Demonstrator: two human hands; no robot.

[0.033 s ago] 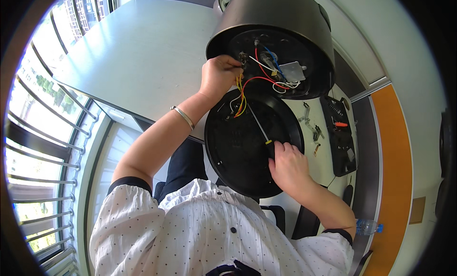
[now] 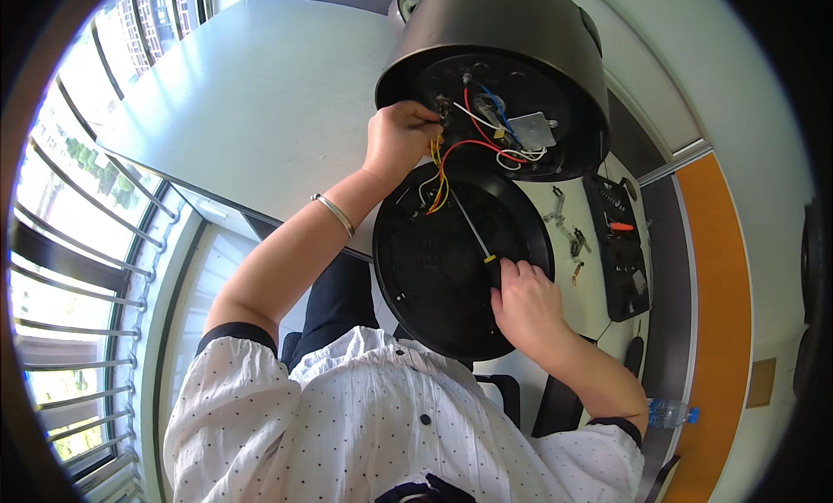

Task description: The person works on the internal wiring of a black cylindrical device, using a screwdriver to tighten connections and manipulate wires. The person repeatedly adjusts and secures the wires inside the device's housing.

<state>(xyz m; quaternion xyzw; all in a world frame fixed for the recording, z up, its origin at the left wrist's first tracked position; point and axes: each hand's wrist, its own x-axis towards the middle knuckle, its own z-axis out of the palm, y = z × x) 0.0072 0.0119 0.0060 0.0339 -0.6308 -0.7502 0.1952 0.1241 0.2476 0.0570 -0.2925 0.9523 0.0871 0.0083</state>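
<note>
A large grey-brown appliance body (image 2: 503, 26), shaped like an electric cooker, lies on its side with its open underside facing me. Red, blue and white wires (image 2: 473, 112) and a silvery plate (image 2: 533, 131) show inside. At its left rim my left hand (image 2: 401, 140) pinches beside a small dark fitting (image 2: 443, 105); what sits between the fingertips is hidden. Yellow and red wires (image 2: 440, 173) hang just below, down to a round black base cover (image 2: 434, 286). My right hand (image 2: 529, 303) is wrapped round the handle of a screwdriver (image 2: 471, 224), its shaft slanting up-left over the cover.
The pale table (image 2: 226, 95) extends to the left, beside a barred window (image 2: 78, 269). Right of the cover lie small metal parts (image 2: 568, 225) and a black tool case (image 2: 618, 251) with an orange-red item. A plastic bottle (image 2: 668, 414) is at the lower right.
</note>
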